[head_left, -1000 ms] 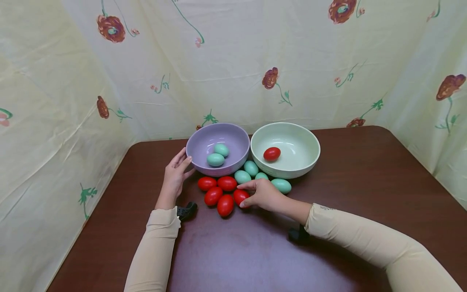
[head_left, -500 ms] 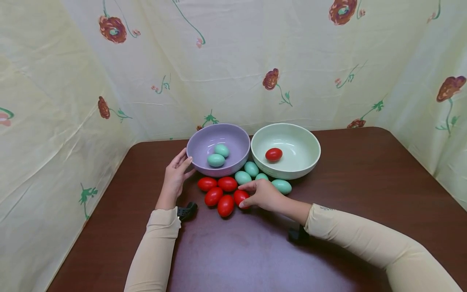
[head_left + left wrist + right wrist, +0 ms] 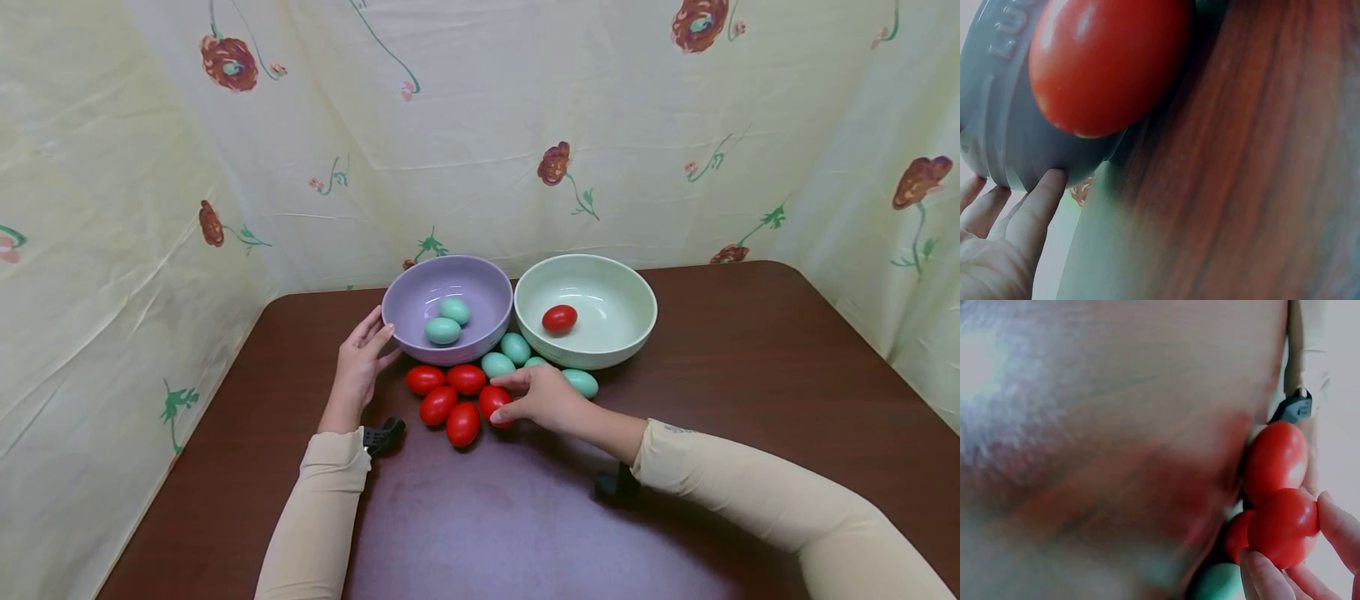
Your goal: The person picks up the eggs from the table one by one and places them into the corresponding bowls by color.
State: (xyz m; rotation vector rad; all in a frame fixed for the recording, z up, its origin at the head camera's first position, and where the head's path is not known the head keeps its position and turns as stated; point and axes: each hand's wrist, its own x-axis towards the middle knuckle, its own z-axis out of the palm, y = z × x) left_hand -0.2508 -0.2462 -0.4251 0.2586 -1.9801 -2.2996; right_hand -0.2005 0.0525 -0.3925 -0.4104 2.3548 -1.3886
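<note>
My right hand pinches a red egg between thumb and fingers, at the right of a cluster of several red eggs on the table. In the right wrist view, thumb and fingertips touch opposite sides of this egg. My left hand rests its nearly straight fingers against the left side of the purple bowl, as the left wrist view also shows. Two mint-green eggs lie in that bowl. One red egg sits inside the pale green bowl beside it.
Several mint-green eggs lie in front of the two bowls, one partly hidden behind my right hand. The dark brown table runs back to a floral cloth that hangs behind it and at both sides.
</note>
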